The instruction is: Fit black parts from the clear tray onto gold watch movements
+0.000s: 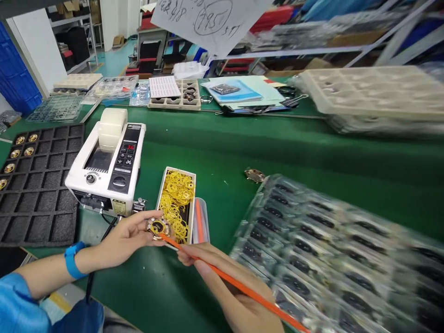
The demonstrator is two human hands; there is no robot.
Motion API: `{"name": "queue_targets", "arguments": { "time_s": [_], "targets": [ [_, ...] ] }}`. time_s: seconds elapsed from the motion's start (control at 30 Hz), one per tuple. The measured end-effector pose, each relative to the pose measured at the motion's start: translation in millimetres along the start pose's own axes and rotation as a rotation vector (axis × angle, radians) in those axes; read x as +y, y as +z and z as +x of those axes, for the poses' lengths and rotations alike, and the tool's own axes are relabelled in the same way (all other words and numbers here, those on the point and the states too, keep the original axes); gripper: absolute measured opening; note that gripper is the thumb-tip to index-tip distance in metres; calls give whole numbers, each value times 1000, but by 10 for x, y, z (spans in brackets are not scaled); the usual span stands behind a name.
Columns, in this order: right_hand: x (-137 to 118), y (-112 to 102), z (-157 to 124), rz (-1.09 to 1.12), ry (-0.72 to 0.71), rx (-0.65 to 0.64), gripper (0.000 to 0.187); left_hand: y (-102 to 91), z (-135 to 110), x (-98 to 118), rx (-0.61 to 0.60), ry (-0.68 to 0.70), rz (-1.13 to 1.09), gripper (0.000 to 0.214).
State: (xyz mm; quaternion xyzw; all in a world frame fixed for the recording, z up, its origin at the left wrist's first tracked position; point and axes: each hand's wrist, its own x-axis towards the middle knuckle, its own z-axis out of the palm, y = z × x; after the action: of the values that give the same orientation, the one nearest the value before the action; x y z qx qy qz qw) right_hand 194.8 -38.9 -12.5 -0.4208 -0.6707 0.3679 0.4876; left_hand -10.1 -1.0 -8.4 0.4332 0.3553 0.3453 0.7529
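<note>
My left hand (pixel 130 236) pinches a small round gold-rimmed part (pixel 158 226) with a dark centre, just in front of the white box of yellow rubber rings (pixel 176 199). A long orange stick (pixel 239 284) runs through my right hand (pixel 232 282), its tip touching the round part. My left wrist carries a blue band (pixel 71 260). Both hands hover low over the green table (pixel 215 152).
A white tape dispenser (pixel 107 164) stands left of the ring box. A black foam tray (pixel 38 180) with several gold parts lies far left. Blurred clear blister trays (pixel 322 249) fill the right. One loose gold part (pixel 254 175) lies mid-table. Beige trays and papers sit at the back.
</note>
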Motion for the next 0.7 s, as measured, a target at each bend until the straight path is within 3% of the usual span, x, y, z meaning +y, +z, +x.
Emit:
{"name": "queue_targets", "arguments": {
  "time_s": [0.2, 0.5, 0.7],
  "targets": [
    [-1, 62, -10, -37, -87, -10, 26, 29, -31, 45, -18, 6, -41, 41],
    [158, -14, -95, -234, -421, -232, 55, 14, -74, 81, 47, -78, 28, 52],
    [254, -21, -131, -363, -539, -329, 54, -6, -62, 62, 26, -83, 47, 48]
  ]
}}
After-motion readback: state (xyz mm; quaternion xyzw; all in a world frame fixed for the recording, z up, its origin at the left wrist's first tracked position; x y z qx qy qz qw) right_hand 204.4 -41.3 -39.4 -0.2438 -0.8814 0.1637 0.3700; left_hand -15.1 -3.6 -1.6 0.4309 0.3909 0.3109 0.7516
